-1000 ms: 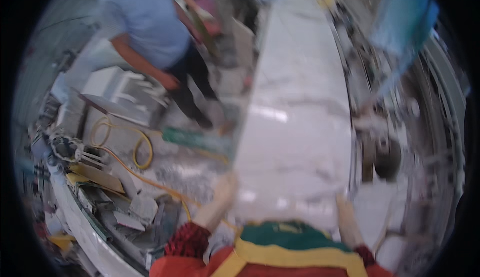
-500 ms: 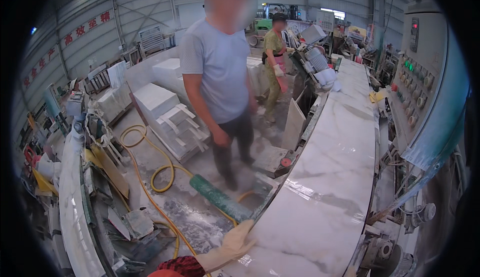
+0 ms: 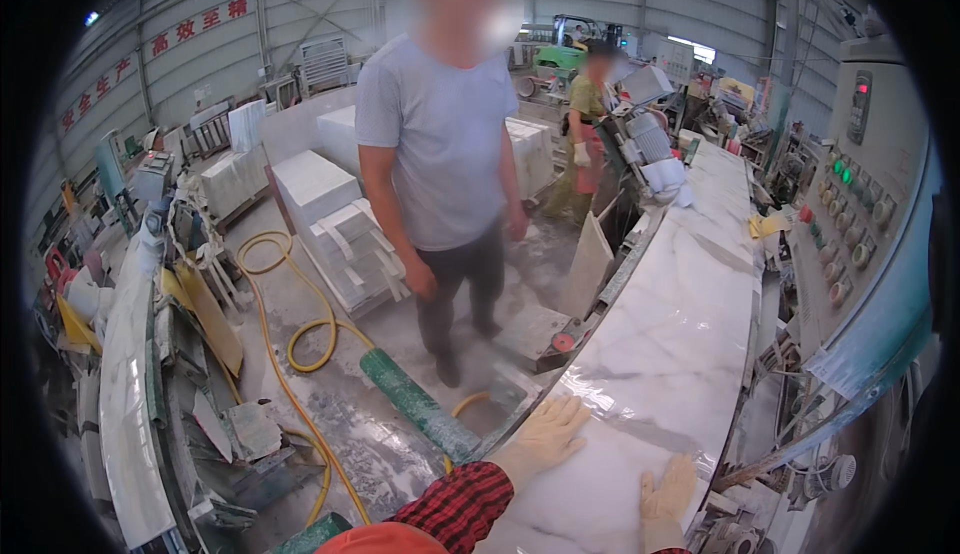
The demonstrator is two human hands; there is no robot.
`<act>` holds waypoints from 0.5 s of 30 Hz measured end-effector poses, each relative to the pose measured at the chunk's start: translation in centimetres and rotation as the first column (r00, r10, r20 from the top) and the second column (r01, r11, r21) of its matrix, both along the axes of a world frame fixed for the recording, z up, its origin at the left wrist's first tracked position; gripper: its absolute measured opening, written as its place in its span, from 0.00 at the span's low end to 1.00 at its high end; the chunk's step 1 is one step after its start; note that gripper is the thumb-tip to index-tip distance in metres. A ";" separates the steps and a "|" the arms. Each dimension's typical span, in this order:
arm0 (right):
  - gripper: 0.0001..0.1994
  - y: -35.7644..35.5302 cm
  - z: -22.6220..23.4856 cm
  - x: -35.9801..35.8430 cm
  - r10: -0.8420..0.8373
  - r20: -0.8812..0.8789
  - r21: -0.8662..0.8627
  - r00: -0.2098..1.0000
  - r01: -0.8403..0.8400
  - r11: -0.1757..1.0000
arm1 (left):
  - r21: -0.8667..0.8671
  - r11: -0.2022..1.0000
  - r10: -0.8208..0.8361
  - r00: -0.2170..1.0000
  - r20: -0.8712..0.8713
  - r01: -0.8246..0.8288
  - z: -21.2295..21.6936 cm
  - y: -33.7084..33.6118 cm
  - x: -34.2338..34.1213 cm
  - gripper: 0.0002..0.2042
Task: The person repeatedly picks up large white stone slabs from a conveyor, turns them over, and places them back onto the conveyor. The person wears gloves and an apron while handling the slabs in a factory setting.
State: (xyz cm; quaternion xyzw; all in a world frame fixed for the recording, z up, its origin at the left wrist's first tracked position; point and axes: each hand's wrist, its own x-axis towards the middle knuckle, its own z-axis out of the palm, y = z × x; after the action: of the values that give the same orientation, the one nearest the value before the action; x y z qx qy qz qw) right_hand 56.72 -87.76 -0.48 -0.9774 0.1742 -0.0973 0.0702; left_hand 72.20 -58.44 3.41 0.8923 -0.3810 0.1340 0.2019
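Observation:
A long, polished white stone slab (image 3: 660, 354) with grey veins stretches away from me along a machine bed. My left hand (image 3: 548, 437), in a cream glove, lies on its left part with the fingers spread flat. Close to the slab's right edge, my right hand (image 3: 668, 494), gloved alike, rests palm down with its fingers extended. Neither hand holds anything. A red-and-black checked sleeve covers my left forearm.
A person in a grey shirt (image 3: 440, 144) stands left of the slab; another person (image 3: 588, 124) is farther back by a motor (image 3: 650, 137). A control cabinet (image 3: 850, 214) stands right. Yellow hose (image 3: 330, 339), a green roller (image 3: 415, 404) and stacked stone blocks (image 3: 315, 189) occupy the floor.
My left hand has moved forward and right, from the slab's near left edge onto its surface. My right hand has come into view. The person in grey has shifted slightly.

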 end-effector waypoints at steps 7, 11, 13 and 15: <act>0.44 -1.3 -0.3 0.4 0.039 0.034 -0.014 0.999 -0.038 0.999 | 0.011 1.000 0.004 0.999 -0.038 -0.003 1.3 -0.5 0.2 0.28; 0.44 -1.9 -0.3 0.7 0.034 0.023 -0.018 0.999 -0.034 0.999 | 0.084 0.996 0.039 0.998 -0.052 -0.035 1.2 -1.0 0.4 0.30; 0.44 -1.4 0.7 1.1 0.048 0.010 -0.006 0.999 -0.048 0.999 | 0.090 0.995 0.056 0.998 -0.042 -0.052 1.3 -0.8 0.4 0.30; 0.43 -1.4 1.0 1.2 0.052 0.004 0.000 0.999 -0.052 0.999 | 0.089 0.994 0.063 0.997 -0.036 -0.060 1.2 -0.9 0.5 0.30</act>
State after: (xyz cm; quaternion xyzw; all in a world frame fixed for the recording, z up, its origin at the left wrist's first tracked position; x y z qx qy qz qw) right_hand 57.96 -89.20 0.47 -0.9814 0.1484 -0.0973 0.0732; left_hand 72.68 -59.37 4.65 0.9141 -0.3548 0.1058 0.1656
